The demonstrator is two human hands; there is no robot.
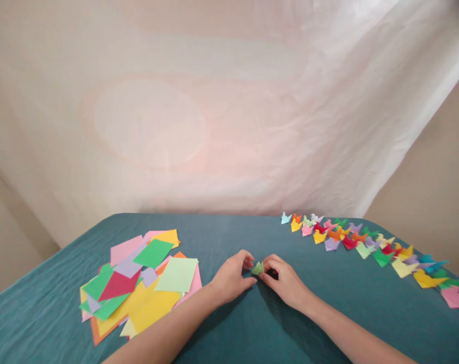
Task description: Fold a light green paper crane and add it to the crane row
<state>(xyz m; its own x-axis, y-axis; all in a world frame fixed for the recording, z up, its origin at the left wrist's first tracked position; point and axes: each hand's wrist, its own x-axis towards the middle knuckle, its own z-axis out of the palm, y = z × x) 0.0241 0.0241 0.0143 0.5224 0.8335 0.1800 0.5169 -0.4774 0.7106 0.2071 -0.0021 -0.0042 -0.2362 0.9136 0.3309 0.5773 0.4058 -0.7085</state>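
A small folded piece of light green paper [257, 268] is between my hands, a little above or on the table; I cannot tell which. My right hand [284, 281] pinches its right edge between thumb and fingers. On the other side my left hand [232, 275] curves toward the paper, thumb and fingers apart, with a small gap showing. Part of the folded shape is hidden by the right fingertips.
Loose coloured paper sheets [149, 303] lie in an overlapping pile on the left. Several folded paper birds [383, 257] stand in slanting rows along the right. A dark green cloth [229, 232] covers the table, and a pale sheet [237, 126] hangs behind it.
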